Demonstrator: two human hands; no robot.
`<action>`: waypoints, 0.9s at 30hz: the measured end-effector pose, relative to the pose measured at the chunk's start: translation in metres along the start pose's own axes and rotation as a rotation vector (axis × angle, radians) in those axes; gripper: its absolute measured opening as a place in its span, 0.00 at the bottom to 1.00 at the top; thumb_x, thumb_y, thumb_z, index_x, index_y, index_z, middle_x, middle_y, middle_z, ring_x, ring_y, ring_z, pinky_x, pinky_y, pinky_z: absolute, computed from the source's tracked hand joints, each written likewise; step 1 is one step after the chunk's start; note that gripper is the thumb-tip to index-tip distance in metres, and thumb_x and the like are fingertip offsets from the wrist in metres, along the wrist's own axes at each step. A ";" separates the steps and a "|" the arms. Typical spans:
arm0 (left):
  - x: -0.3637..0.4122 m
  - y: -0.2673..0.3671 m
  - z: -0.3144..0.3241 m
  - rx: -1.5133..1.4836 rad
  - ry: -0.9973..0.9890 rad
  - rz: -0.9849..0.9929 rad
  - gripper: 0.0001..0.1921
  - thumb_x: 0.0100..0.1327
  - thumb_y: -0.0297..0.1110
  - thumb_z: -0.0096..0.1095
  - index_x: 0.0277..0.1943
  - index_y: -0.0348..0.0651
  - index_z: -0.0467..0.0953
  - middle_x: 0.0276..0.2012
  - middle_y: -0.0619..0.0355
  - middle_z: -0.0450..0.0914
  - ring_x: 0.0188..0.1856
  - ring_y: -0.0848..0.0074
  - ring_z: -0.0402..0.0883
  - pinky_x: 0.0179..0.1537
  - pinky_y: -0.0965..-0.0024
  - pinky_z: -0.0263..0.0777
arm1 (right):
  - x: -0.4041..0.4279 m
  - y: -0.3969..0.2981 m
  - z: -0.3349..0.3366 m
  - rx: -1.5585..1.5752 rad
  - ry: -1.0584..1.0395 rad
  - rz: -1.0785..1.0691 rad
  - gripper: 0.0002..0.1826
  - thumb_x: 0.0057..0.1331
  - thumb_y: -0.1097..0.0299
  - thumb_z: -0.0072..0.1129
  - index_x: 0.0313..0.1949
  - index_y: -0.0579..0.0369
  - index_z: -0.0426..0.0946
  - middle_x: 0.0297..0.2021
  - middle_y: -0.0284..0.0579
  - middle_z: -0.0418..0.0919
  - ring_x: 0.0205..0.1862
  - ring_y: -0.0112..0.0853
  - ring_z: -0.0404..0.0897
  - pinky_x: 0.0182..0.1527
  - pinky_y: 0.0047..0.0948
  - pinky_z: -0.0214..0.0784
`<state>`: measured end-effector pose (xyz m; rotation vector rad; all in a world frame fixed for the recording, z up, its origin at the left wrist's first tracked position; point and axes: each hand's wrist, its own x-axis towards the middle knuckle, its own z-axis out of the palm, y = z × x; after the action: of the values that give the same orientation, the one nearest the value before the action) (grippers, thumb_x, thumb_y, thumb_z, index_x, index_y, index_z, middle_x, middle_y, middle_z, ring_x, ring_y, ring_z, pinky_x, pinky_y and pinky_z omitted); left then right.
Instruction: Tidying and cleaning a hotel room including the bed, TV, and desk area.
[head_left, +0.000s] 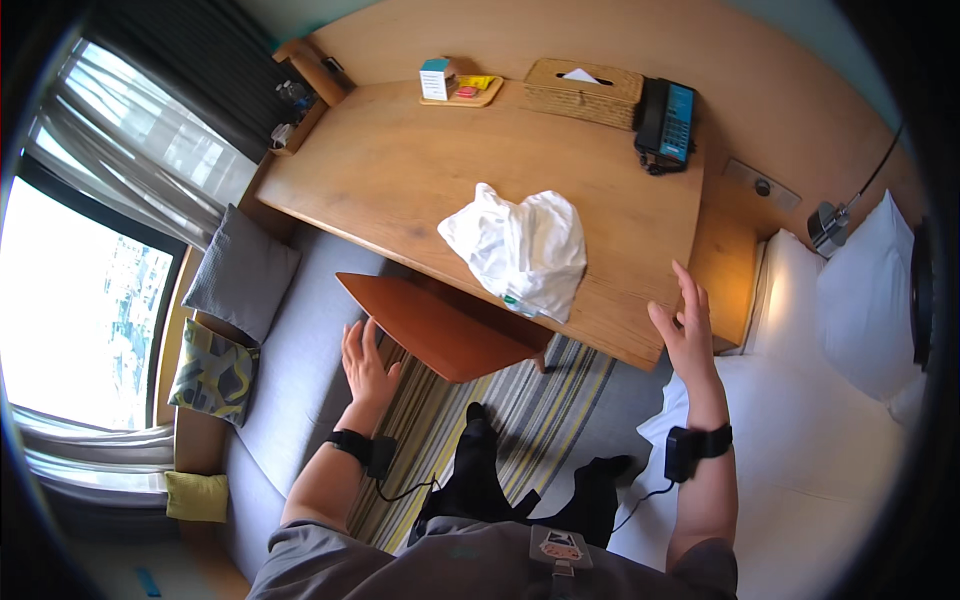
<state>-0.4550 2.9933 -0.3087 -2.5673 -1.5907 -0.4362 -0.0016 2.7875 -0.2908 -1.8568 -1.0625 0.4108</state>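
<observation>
On the wooden desk (375, 157) before me lies a crumpled white cloth (517, 240), perhaps a garment, close to the front edge. A small green and clear item (519, 303) peeks out from its lower side; what it is I cannot tell. My left hand (369, 367) is held with fingers apart and nothing in it, beside the left side of an orange-brown chair (457, 330). Over by the desk's right corner, my right hand (686, 326) is raised, empty, with thumb and fingers spread. Both wrists wear black strapped devices with cables.
A woven tissue box (585, 94) and a desk telephone (667, 124) stand along the back, near a small wooden tray (491, 94) of packets. The bed (802, 450) borders my right. A grey window sofa (300, 322) with cushions (244, 274) runs along my left. Striped carpet (420, 442) lies underfoot.
</observation>
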 end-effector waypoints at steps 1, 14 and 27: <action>0.023 -0.009 -0.001 -0.008 -0.150 0.115 0.42 0.46 0.30 0.75 0.67 0.46 0.63 0.65 0.46 0.64 0.70 0.50 0.58 0.73 0.50 0.47 | 0.024 -0.017 0.028 -0.018 -0.030 0.065 0.38 0.66 0.53 0.62 0.72 0.40 0.57 0.68 0.53 0.57 0.70 0.50 0.58 0.66 0.48 0.57; 0.088 -0.073 0.061 -0.282 -0.464 0.830 0.04 0.49 0.33 0.62 0.28 0.47 0.75 0.27 0.59 0.78 0.37 0.65 0.80 0.41 0.62 0.72 | 0.064 -0.123 0.366 -0.649 -0.180 -0.280 0.20 0.48 0.68 0.68 0.43 0.41 0.80 0.55 0.43 0.72 0.59 0.56 0.66 0.54 0.51 0.66; -0.107 -0.198 -0.055 -0.426 -0.843 0.649 0.16 0.46 0.41 0.69 0.39 0.48 0.78 0.37 0.59 0.77 0.45 0.67 0.78 0.45 0.65 0.71 | -0.183 -0.025 0.362 -0.237 -1.051 0.564 0.35 0.53 0.62 0.67 0.62 0.49 0.68 0.55 0.61 0.73 0.59 0.53 0.74 0.60 0.41 0.67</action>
<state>-0.6860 2.9787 -0.3015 -3.6502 -0.6604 0.4866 -0.3548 2.8456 -0.4826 -2.1581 -1.2335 1.7934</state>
